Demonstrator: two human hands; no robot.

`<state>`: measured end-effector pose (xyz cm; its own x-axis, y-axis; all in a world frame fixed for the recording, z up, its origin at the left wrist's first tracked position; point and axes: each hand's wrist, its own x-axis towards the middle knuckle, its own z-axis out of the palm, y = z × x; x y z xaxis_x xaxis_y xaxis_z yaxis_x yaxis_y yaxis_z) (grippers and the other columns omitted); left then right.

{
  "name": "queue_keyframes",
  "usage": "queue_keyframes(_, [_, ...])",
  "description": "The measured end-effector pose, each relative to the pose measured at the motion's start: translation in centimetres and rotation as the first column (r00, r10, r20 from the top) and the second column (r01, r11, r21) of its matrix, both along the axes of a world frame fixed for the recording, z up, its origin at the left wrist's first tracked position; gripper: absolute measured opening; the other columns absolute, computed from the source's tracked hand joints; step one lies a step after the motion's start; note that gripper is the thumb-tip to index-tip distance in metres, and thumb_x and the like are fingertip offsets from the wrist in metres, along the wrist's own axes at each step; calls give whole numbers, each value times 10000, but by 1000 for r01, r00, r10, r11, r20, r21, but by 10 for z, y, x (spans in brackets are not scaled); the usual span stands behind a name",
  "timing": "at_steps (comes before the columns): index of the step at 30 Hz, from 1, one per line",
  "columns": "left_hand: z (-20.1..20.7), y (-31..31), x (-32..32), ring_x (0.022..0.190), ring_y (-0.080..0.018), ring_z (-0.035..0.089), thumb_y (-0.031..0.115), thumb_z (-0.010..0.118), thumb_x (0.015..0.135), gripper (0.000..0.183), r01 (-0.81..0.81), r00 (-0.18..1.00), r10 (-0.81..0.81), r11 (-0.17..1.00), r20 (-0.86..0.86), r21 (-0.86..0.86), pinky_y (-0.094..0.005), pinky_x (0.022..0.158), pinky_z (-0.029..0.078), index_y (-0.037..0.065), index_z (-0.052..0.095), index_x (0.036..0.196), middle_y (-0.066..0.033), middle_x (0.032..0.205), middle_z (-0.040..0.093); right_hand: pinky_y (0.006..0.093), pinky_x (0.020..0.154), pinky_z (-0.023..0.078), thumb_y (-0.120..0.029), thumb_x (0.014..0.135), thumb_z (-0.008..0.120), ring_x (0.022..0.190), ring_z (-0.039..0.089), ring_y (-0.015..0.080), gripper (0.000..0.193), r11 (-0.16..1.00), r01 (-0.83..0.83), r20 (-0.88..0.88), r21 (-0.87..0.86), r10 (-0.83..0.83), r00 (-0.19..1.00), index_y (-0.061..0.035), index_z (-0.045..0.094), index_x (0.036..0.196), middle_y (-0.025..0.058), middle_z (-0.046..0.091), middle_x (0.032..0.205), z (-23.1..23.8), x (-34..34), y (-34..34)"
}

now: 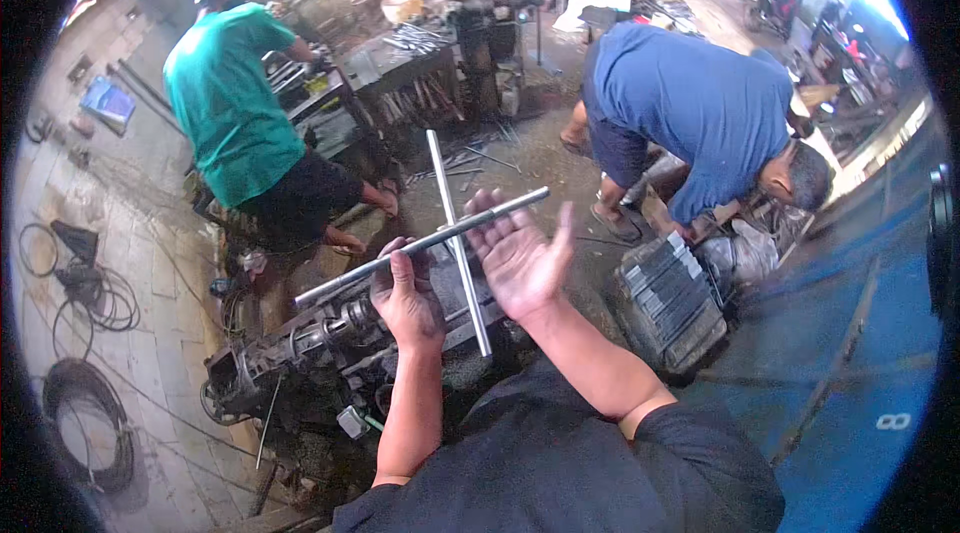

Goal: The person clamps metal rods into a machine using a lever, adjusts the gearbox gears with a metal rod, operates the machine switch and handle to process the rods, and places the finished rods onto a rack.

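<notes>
A cross-shaped metal piece (453, 232), made of two straight grey bars meeting near their middles, is held up in front of me. My left hand (408, 307) is closed round the longer, slanting bar left of the crossing, thumb on top. My right hand (527, 261) is open, palm up and fingers spread, with its fingertips behind the right part of that bar; whether they touch it I cannot tell. Both palms look blackened. Below the cross lies a dark, greasy machine (325, 338) with round shafts.
A co-worker in a green shirt (230, 113) stands at a bench on the left. Another in a blue shirt (690, 93) bends down at the right, by a stack of dark metal bars (672, 293). Coiled cable (90, 423) lies at the left; loose rods (450, 168) are on the floor ahead.
</notes>
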<state>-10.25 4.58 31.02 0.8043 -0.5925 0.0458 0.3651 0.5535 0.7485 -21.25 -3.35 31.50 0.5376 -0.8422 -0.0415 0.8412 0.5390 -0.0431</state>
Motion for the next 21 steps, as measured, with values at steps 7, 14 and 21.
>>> queue_keyframes(7, [-35,-9,-41,799,-164,630,231,603,936,269,219,976,-208,931,-67,292,-289,698,520,-12,593,1051,-87,915,652,250,802,451,-235,940,598,848,566,86,246,999,33,-534,-14,-36,845,-37,637,1081,3,642,976,-29,-10,43])
queue_keyframes(14, [-59,-31,-90,657,-85,525,252,653,907,236,338,932,-359,800,-57,495,-241,585,437,30,633,986,-8,819,617,260,813,455,-216,942,593,904,575,103,250,994,105,-695,-26,-93,713,-30,633,1104,29,644,1033,-80,-77,48])
queue_keyframes(21, [-98,-54,-128,735,-85,545,183,656,904,209,298,779,-584,665,228,685,-238,678,435,-16,660,971,-5,814,634,393,816,501,-92,781,678,921,634,296,197,634,-231,-599,-738,-773,-208,-21,667,965,130,663,974,-67,-163,34])
